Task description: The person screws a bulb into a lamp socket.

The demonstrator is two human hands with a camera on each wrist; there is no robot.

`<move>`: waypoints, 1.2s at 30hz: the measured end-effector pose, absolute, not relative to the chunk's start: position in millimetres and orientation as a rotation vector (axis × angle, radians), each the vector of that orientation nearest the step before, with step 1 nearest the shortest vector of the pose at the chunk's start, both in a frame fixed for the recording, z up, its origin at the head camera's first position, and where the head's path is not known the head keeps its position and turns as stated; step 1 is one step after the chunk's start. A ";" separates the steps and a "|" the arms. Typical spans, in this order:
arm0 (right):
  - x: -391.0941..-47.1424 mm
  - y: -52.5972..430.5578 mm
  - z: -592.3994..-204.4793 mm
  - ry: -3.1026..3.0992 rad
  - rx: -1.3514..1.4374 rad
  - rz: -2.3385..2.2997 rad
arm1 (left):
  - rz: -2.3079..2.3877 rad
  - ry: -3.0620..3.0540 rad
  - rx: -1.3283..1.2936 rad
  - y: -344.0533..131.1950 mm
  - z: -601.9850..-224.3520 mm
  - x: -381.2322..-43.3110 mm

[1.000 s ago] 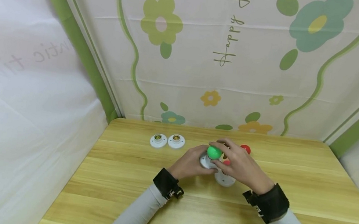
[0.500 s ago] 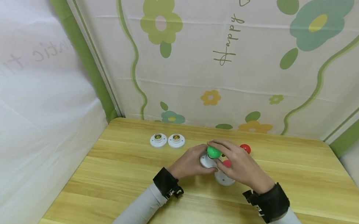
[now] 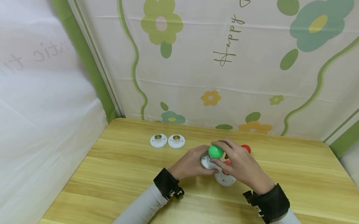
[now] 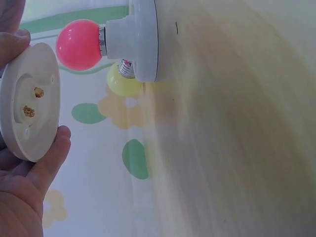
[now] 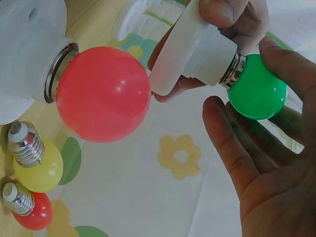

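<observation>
My left hand (image 3: 190,163) grips a white lamp socket (image 4: 34,98) by its round base, raised and tilted off the table, its underside showing in the left wrist view. A green light bulb (image 5: 256,89) sits in that socket, a band of its metal cap showing at the mouth. The thumb and fingers of my right hand (image 3: 243,165) are curled around the green bulb. Just below, a second white socket (image 3: 225,180) stands on the table with a red bulb (image 5: 103,94) in it, partly hidden by my right hand in the head view.
Two bulbless sockets (image 3: 158,140) sit side by side at the back left of the wooden table (image 3: 187,216). A loose yellow bulb (image 5: 39,165) and a loose red bulb (image 5: 33,211) lie behind my right hand. A printed cloth wall (image 3: 187,72) rises behind the table's back edge.
My right fingers rolled over the green bulb half a second ago and are now turned back, exposing more of it. My left hand keeps its hold on the socket nearly in place.
</observation>
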State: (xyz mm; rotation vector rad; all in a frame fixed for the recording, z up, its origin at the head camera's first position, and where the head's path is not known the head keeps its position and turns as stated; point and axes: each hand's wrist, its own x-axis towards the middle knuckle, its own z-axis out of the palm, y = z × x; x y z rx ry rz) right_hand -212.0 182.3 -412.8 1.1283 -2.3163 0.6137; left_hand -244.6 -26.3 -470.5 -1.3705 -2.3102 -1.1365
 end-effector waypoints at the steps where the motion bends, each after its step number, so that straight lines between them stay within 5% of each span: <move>1: -211.9 182.0 -412.7 -2.318 1.120 0.608 | -1.136 -2.308 -1.371 -26.2 -470.8 -244.6; 36: -210.6 179.8 -413.4 -2.324 1.076 0.578 | -1.135 -2.312 -1.378 -27.9 -467.2 -243.2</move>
